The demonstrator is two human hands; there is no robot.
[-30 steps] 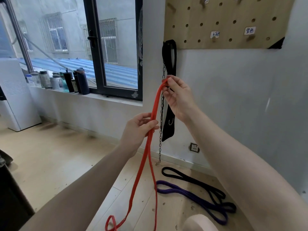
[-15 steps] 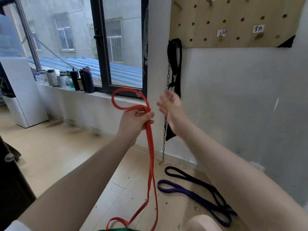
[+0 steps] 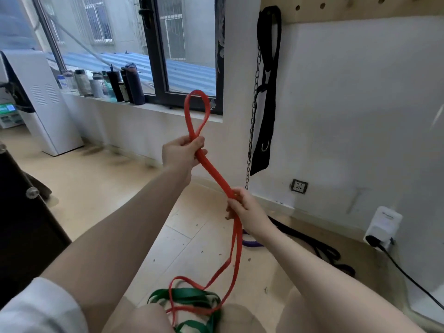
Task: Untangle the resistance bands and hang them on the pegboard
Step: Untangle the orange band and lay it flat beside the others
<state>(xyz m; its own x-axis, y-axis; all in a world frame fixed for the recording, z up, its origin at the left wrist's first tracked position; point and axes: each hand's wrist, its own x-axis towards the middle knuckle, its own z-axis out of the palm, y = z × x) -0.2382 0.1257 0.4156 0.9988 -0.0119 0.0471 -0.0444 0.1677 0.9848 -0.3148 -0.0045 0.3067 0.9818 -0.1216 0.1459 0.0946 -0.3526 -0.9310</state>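
My left hand [image 3: 181, 152] grips the red resistance band [image 3: 217, 175] just below a loop that stands up above the fist. Lower and to the right, my right hand [image 3: 242, 207] pinches the same doubled band. From there the red band trails down to the floor, where it lies across a green band [image 3: 192, 296] between my knees. A purple band [image 3: 249, 242] and a black band [image 3: 322, 248] lie on the floor by the wall, partly hidden by my right arm. Only the lower edge of the wooden pegboard [image 3: 336, 10] shows at the top right.
A black strap [image 3: 268, 92] and a metal chain [image 3: 253, 111] hang from the wall below the pegboard. Several bottles [image 3: 115, 85] line the windowsill. A white appliance [image 3: 43, 99] stands at the left, dark furniture [image 3: 21, 212] nearer. A wall socket [image 3: 299, 186] and a plugged-in adapter [image 3: 383, 224] sit low right.
My right hand let go of the band's top, then dropped and took hold of it lower down. My left hand now holds the loop upright. The view has tilted downward.
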